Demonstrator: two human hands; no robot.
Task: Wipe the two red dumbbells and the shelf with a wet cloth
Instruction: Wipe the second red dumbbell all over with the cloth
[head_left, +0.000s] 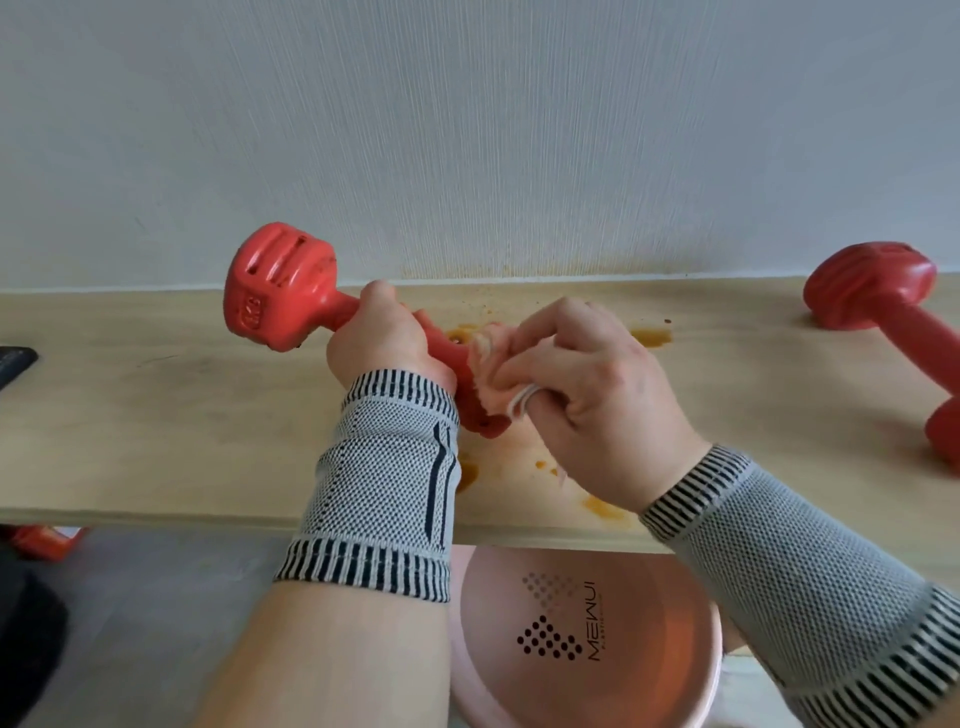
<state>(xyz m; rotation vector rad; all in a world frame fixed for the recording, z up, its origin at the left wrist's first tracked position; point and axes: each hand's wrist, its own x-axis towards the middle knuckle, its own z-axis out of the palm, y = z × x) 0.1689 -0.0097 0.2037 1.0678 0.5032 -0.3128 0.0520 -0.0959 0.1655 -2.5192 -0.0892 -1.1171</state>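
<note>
My left hand (382, 338) grips the handle of a red dumbbell (275, 288) and holds it tilted above the light wooden shelf (156, 415). The dumbbell's far head points up and left; its near head is mostly hidden between my hands. My right hand (587, 395) holds a bunched pale pink cloth (488, 364) and presses it against that near head. A second red dumbbell (878, 299) lies on the shelf at the far right, partly cut off by the frame edge. Orange-brown stains (602, 506) mark the shelf around and under my hands.
A pink plastic basin (587, 675) stands on the grey floor below the shelf's front edge. A white textured wall runs behind the shelf. A dark object (13, 361) lies at the shelf's left edge, and a red item (44, 540) shows under it.
</note>
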